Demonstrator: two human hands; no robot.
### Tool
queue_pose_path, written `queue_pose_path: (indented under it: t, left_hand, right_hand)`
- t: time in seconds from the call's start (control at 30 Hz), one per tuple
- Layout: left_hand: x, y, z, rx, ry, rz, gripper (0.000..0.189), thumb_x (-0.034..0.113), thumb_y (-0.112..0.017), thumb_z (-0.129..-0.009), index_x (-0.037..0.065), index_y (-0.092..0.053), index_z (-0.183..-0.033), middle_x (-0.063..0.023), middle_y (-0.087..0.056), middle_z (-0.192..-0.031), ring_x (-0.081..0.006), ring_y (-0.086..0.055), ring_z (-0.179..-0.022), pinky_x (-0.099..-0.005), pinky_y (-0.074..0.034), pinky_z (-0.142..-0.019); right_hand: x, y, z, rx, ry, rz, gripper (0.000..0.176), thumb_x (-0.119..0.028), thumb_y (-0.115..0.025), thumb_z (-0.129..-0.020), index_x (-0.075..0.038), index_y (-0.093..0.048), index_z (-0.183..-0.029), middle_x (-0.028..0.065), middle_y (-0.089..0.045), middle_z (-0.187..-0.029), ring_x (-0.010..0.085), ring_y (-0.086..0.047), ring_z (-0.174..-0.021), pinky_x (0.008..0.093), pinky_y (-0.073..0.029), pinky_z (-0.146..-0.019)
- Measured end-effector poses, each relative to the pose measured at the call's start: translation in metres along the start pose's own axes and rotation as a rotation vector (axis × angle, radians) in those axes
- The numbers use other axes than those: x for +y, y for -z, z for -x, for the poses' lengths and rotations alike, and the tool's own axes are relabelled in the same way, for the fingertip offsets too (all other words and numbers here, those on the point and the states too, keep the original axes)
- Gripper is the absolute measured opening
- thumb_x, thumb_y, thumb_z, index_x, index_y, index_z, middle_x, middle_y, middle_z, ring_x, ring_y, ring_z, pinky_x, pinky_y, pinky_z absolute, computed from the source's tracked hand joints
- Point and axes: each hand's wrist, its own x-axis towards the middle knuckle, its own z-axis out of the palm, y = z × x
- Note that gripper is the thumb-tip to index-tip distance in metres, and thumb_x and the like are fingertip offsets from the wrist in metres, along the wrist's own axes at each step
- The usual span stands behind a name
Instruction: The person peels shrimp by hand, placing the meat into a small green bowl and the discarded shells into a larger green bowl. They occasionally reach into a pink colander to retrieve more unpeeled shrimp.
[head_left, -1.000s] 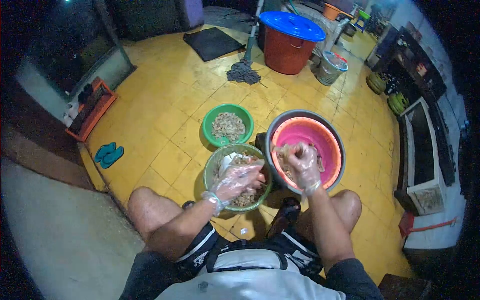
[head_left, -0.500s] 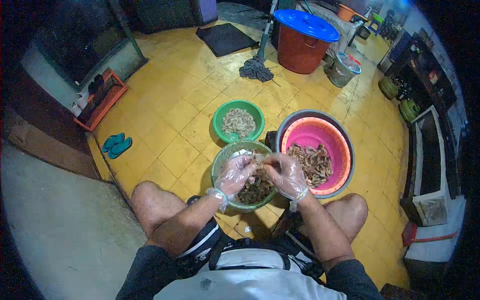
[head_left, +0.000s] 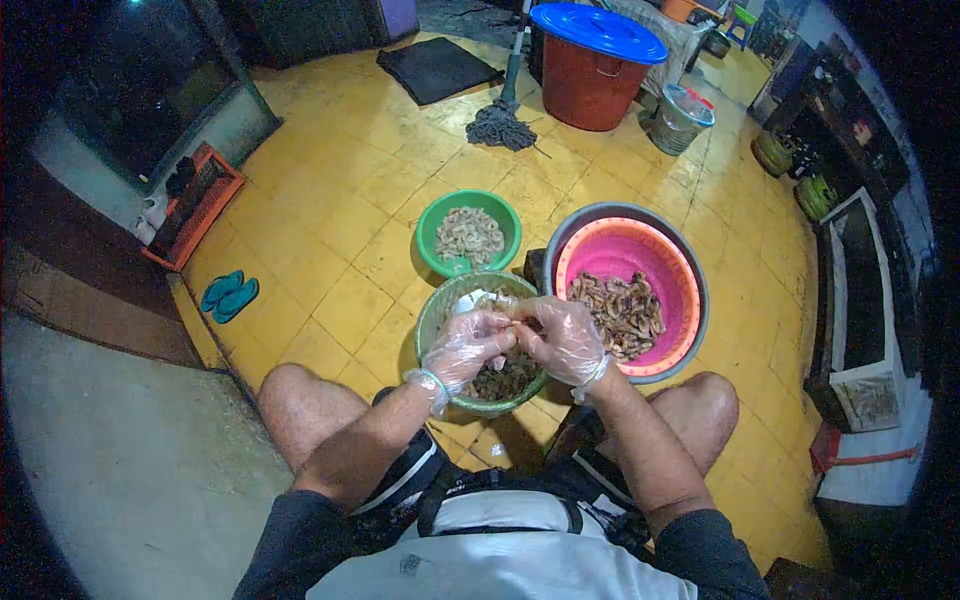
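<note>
My left hand [head_left: 463,350] and my right hand [head_left: 565,342], both in clear plastic gloves, meet fingertip to fingertip. They pinch a small shrimp [head_left: 514,328] between them, mostly hidden by the fingers. Below is a green-lined bucket [head_left: 430,328] with dark shrimp shells and heads [head_left: 506,380] and a white scrap inside. Just beyond it stands a green bowl [head_left: 427,238] of pale peeled shrimp [head_left: 470,238]. To the right, a pink colander [head_left: 655,250] holds brown unpeeled shrimp [head_left: 622,315] and sits within a grey basin [head_left: 702,310].
A mop [head_left: 502,126], a red tub with a blue lid [head_left: 595,80] and a small pail [head_left: 682,120] stand farther back. Teal sandals [head_left: 230,295] and an orange crate [head_left: 205,215] are at left. A white-framed cabinet [head_left: 858,310] lines the right side.
The view has shifted slightly, so the floor items appear a little higher and further left. My hands stay together over the bucket, fingertips drawn closer around the shrimp.
</note>
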Motion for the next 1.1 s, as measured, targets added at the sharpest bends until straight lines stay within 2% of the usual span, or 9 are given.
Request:
queue_pose_path:
  t: [0.17, 0.27, 0.4, 0.47, 0.57, 0.7, 0.77, 1.03, 1.1]
  left_hand:
    - [-0.014, 0.008, -0.006, 0.065, -0.069, 0.0, 0.027, 0.008, -0.071, -0.087, -0.002, -0.061, -0.111, -0.0046, -0.066, -0.088, -0.0097, -0.061, -0.069, -0.0217, -0.051, -0.056]
    - [-0.014, 0.012, -0.006, 0.022, -0.067, -0.026, 0.024, 0.008, -0.07, -0.088, -0.001, -0.06, -0.107, -0.0069, -0.065, -0.094, -0.0115, -0.063, -0.073, -0.0244, -0.054, -0.059]
    - [0.0, 0.005, -0.003, 0.067, -0.06, 0.045, 0.026, 0.005, -0.067, -0.089, -0.001, -0.057, -0.113, -0.0083, -0.063, -0.104, -0.0127, -0.063, -0.083, -0.0249, -0.055, -0.062]
    - [-0.007, 0.011, -0.006, 0.091, -0.096, 0.036, 0.028, 0.003, -0.065, -0.09, 0.0, -0.056, -0.117, -0.0084, -0.06, -0.11, -0.0138, -0.063, -0.09, -0.0256, -0.056, -0.066]
    - [-0.004, 0.009, -0.005, 0.072, -0.141, 0.067, 0.029, 0.005, -0.065, -0.09, 0.0, -0.056, -0.117, -0.0075, -0.061, -0.108, -0.0146, -0.063, -0.089, -0.026, -0.056, -0.068]
    - [-0.004, 0.007, -0.005, 0.114, -0.143, 0.04, 0.03, 0.006, -0.066, -0.09, -0.001, -0.055, -0.118, -0.0084, -0.061, -0.108, -0.0147, -0.063, -0.087, -0.026, -0.055, -0.07]
    - [-0.002, 0.008, -0.004, 0.121, -0.162, -0.21, 0.029, 0.006, -0.065, -0.09, -0.001, -0.055, -0.116, -0.0092, -0.062, -0.107, -0.0145, -0.063, -0.084, -0.0258, -0.056, -0.069]
    - [0.0, 0.001, -0.004, 0.146, -0.229, -0.068, 0.026, 0.003, -0.063, -0.091, -0.003, -0.055, -0.115, -0.01, -0.062, -0.106, -0.0146, -0.064, -0.081, -0.0275, -0.056, -0.07]
    - [0.004, 0.0, -0.003, 0.152, -0.25, -0.108, 0.026, 0.002, -0.062, -0.091, -0.003, -0.055, -0.115, -0.0101, -0.062, -0.106, -0.0147, -0.064, -0.081, -0.0279, -0.056, -0.07]
  right_hand:
    - [-0.004, -0.006, -0.001, 0.098, -0.109, -0.013, 0.014, -0.016, -0.063, -0.08, -0.004, -0.067, -0.085, 0.0194, -0.065, -0.082, 0.0385, -0.065, -0.079, 0.0462, -0.052, -0.071]
    - [0.008, -0.007, -0.002, 0.148, -0.205, -0.007, 0.016, -0.016, -0.063, -0.08, -0.004, -0.069, -0.09, 0.0191, -0.066, -0.084, 0.0373, -0.065, -0.079, 0.0456, -0.052, -0.073]
    - [0.026, -0.002, -0.002, 0.06, -0.125, 0.016, 0.02, -0.017, -0.064, -0.08, -0.005, -0.071, -0.096, 0.0192, -0.067, -0.086, 0.0368, -0.066, -0.08, 0.0456, -0.052, -0.075]
    - [0.034, -0.005, -0.002, 0.042, -0.003, 0.118, 0.023, -0.018, -0.064, -0.081, -0.006, -0.071, -0.1, 0.0188, -0.068, -0.088, 0.0367, -0.065, -0.083, 0.0456, -0.052, -0.076]
    - [0.014, 0.004, -0.002, -0.015, -0.119, -0.017, 0.023, -0.02, -0.066, -0.081, -0.007, -0.071, -0.1, 0.0189, -0.067, -0.088, 0.0371, -0.065, -0.084, 0.0451, -0.051, -0.077]
    - [-0.004, -0.005, -0.002, 0.035, -0.032, 0.03, 0.019, -0.02, -0.069, -0.08, -0.007, -0.07, -0.094, 0.0186, -0.066, -0.085, 0.0376, -0.064, -0.083, 0.0461, -0.05, -0.075]
    - [-0.007, -0.012, 0.0, 0.067, -0.018, 0.028, 0.016, -0.016, -0.07, -0.08, -0.005, -0.069, -0.092, 0.0177, -0.066, -0.084, 0.0359, -0.065, -0.08, 0.0448, -0.051, -0.072]
    - [0.007, -0.023, 0.004, 0.085, -0.134, -0.062, 0.011, -0.011, -0.067, -0.082, -0.001, -0.065, -0.084, 0.0195, -0.064, -0.077, 0.0348, -0.064, -0.071, 0.0419, -0.05, -0.065]
    - [0.009, -0.021, 0.003, 0.052, -0.17, -0.061, 0.015, -0.017, -0.066, -0.082, -0.002, -0.064, -0.086, 0.021, -0.065, -0.08, 0.0396, -0.064, -0.077, 0.0467, -0.049, -0.069]
